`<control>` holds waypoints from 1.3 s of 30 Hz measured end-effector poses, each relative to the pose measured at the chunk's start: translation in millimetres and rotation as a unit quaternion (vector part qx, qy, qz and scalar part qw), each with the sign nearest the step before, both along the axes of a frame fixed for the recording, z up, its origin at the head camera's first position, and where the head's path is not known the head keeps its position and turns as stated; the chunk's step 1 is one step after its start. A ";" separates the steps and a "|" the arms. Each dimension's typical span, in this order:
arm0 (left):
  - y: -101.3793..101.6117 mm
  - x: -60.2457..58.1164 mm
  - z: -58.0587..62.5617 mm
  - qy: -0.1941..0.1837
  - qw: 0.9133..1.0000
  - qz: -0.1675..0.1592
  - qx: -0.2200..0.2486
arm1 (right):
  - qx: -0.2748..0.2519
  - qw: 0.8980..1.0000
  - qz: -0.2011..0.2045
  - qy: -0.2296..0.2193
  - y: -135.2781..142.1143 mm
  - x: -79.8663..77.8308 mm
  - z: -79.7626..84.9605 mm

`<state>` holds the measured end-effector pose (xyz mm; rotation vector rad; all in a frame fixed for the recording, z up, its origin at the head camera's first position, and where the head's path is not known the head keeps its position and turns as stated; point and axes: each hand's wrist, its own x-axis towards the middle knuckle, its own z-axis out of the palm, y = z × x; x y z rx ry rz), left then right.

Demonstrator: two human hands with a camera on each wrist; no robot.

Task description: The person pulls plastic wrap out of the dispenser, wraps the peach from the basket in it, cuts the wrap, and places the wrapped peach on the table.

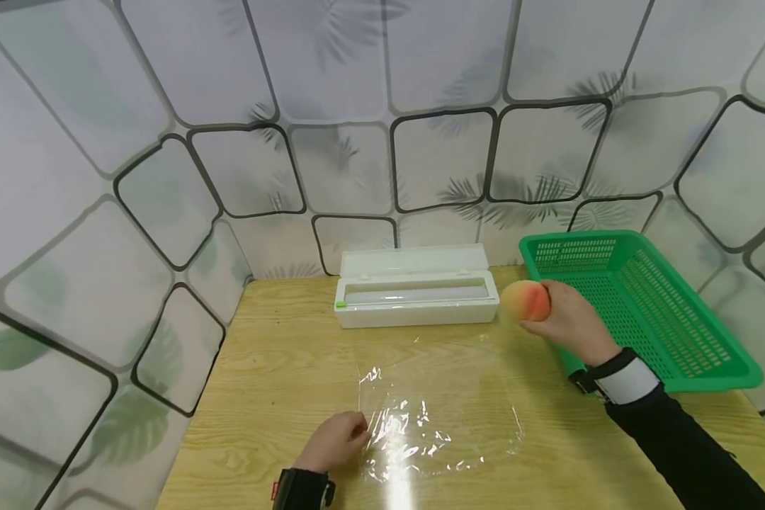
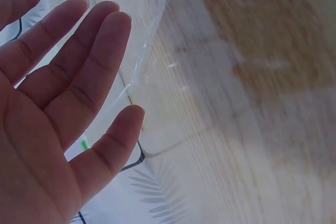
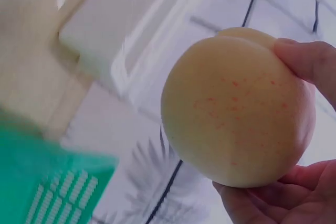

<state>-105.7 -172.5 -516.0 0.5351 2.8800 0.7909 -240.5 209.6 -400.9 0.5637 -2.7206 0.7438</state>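
A yellow and pink peach (image 1: 525,301) is in my right hand (image 1: 570,319), raised beside the left edge of the green basket. In the right wrist view, thumb and fingers grip the peach (image 3: 236,108) from opposite sides. A sheet of clear plastic wrap (image 1: 440,418) lies on the table, creased and shining along its near part. At its left edge is my left hand (image 1: 334,443). The left wrist view shows that hand (image 2: 58,108) with fingers loosely bent and nothing in the palm, the wrap's edge (image 2: 144,56) passing behind the fingertips.
A white plastic wrap dispenser (image 1: 417,314) with its lid raised stands at the back of the wooden table (image 1: 261,368). The green basket (image 1: 707,386) of perforated plastic takes up the right side. A patterned wall covering (image 1: 350,170) rises behind the table.
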 end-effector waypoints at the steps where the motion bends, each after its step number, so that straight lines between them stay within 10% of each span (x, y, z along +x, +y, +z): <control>1: -0.2 0.1 -0.5 0.000 1.000 -0.001 0.000 | 0.001 1.000 0.008 -0.006 -4.9 2.2 -3.9; 21: -1.9 4.7 -1.4 -0.007 1.000 -0.015 0.006 | 0.032 0.987 0.142 -0.062 -91.1 52.5 -82.6; 39: 5.2 8.0 -2.5 0.012 0.998 -0.057 -0.001 | 0.036 0.973 0.196 -0.112 -113.9 74.9 -114.4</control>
